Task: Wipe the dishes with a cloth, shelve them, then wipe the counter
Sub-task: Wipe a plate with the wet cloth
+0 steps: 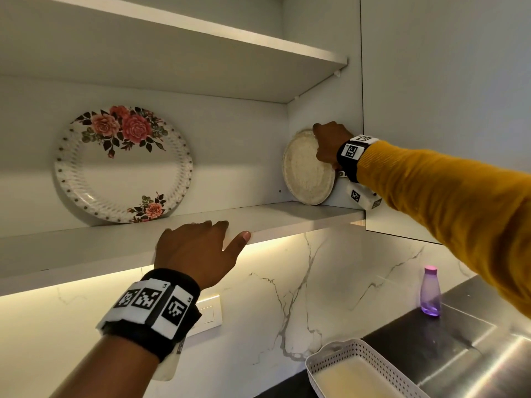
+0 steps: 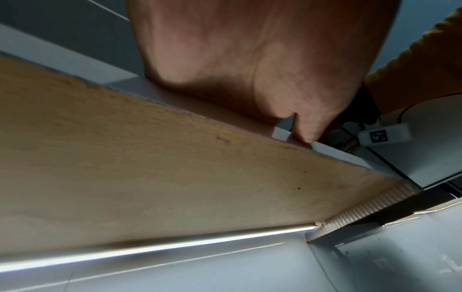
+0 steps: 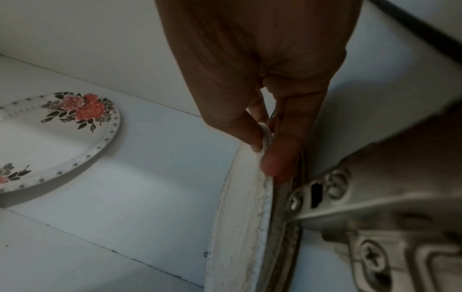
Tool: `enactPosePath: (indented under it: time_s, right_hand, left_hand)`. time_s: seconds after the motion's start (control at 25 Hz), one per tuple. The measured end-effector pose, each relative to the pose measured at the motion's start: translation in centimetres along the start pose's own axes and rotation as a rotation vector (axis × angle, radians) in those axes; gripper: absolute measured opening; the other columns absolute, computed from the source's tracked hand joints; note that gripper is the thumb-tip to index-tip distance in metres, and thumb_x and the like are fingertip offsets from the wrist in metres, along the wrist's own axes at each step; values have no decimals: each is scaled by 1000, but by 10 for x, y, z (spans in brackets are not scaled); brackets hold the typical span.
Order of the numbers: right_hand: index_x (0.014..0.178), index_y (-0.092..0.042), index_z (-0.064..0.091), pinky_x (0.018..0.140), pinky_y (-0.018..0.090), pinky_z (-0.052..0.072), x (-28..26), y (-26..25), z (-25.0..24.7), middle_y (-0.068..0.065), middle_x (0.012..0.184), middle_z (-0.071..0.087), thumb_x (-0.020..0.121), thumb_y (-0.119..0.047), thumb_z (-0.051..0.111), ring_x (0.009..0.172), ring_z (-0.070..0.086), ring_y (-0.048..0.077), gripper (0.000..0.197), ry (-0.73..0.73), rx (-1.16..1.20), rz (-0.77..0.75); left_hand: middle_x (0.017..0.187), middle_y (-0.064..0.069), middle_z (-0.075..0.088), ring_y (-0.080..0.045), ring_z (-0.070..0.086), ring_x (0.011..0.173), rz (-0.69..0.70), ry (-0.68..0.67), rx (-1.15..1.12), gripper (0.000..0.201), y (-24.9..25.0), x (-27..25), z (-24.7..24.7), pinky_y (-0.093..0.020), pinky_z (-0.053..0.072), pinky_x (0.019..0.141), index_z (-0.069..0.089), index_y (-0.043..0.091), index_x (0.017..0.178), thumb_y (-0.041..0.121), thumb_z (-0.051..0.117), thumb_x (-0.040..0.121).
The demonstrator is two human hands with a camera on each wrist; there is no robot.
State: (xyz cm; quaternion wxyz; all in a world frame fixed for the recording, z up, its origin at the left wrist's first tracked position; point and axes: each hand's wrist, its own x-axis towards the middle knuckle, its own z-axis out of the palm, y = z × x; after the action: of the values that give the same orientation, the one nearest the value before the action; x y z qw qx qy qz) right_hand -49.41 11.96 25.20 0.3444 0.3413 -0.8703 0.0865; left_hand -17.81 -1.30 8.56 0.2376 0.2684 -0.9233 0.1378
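At right of the head view, the right hand (image 1: 330, 146) pinches the rim of the white plate (image 1: 307, 170), standing it on the shelf (image 1: 287, 216) against the side wall. The floral plate (image 1: 123, 165) already leans at left. The left hand (image 1: 198, 248) rests relaxed on the shelf edge, holding nothing. Shelving looks nearly done; the counter (image 1: 416, 331) at lower right probably still needs wiping

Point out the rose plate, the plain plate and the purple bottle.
rose plate (image 1: 123, 179): head view, bare white centre.
plain plate (image 1: 306, 173): head view, middle of its face.
purple bottle (image 1: 430, 294): head view, its clear body.
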Motion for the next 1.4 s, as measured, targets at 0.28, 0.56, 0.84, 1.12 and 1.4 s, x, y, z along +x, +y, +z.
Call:
enactPosePath:
  time_s: [0.28, 0.56, 0.84, 1.12, 1.4]
  right_hand:
    - [142, -4, 44, 65, 37, 43, 9, 3, 3, 26, 122, 54, 90, -17, 73, 97, 63, 40, 61, 43, -172, -41]
    - [154, -19, 37, 68, 37, 44, 14, 1, 4, 28, 156, 25, 87, -20, 78, 107, 63, 41, 79, -6, -285, -82]
    - [139, -25, 57, 90, 44, 50, 6, 1, 14, 15, 160, 18, 78, -53, 84, 134, 41, 40, 72, -23, -392, -104]
    - [140, -23, 56, 85, 44, 50, -8, -7, 5, 15, 159, 22, 81, -58, 78, 138, 35, 41, 72, -7, -404, -113]
    - [137, -21, 57, 74, 42, 46, -61, -42, -21, 14, 134, 51, 91, -58, 63, 124, 48, 37, 60, 167, -250, -261]
  left_hand:
    - [144, 7, 60, -20, 57, 130, 8, 58, 20, 111, -2, 1, 5, -40, 46, 103, 44, 39, 150, 81, -20, 70]
    - [145, 9, 59, -18, 58, 130, -3, 76, 31, 106, -1, 1, 5, -39, 46, 103, 43, 40, 151, 81, -17, 74]
    - [140, 9, 62, -20, 60, 126, -4, 69, 31, 96, -1, 2, 4, -39, 47, 98, 45, 40, 149, 79, -10, 80]
    - [144, 10, 59, -19, 58, 128, -24, 40, 29, 80, 0, 0, 3, -40, 47, 99, 42, 40, 152, 78, 4, 93]
    - [151, 12, 54, -18, 54, 135, -46, 24, 4, 78, 1, -2, -1, -39, 45, 104, 40, 41, 154, 79, 7, 94]
